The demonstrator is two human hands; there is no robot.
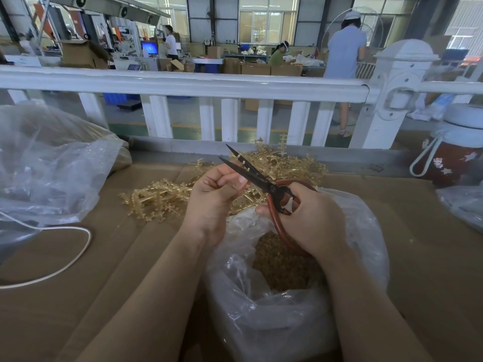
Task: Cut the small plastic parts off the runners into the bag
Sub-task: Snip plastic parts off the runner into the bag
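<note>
The right hand grips the red handles of a pair of scissors, fingers curled through and around the loops. The dark blades stand parted and point up and away to the left, with a thin yellowish runner carrying small nubs lying between them. The left hand, just left of the right hand, curls its fingers and thumb around the near end of that runner, pinching it close beside the blades.

Directly below both hands sits an open clear plastic bag, its mouth gaping upward; a mass of small tan cut parts fills its bottom. Just beyond the hands, a heap of yellowish plastic runners spreads over the cardboard-covered table, stretching left of the left hand and behind the scissor tips.

Far to the left of the left hand lies a large crumpled clear bag, with a white cord looping in front of it. Well to the right of the right hand stands a red and white flask with a strap. A white railing runs behind the table.
</note>
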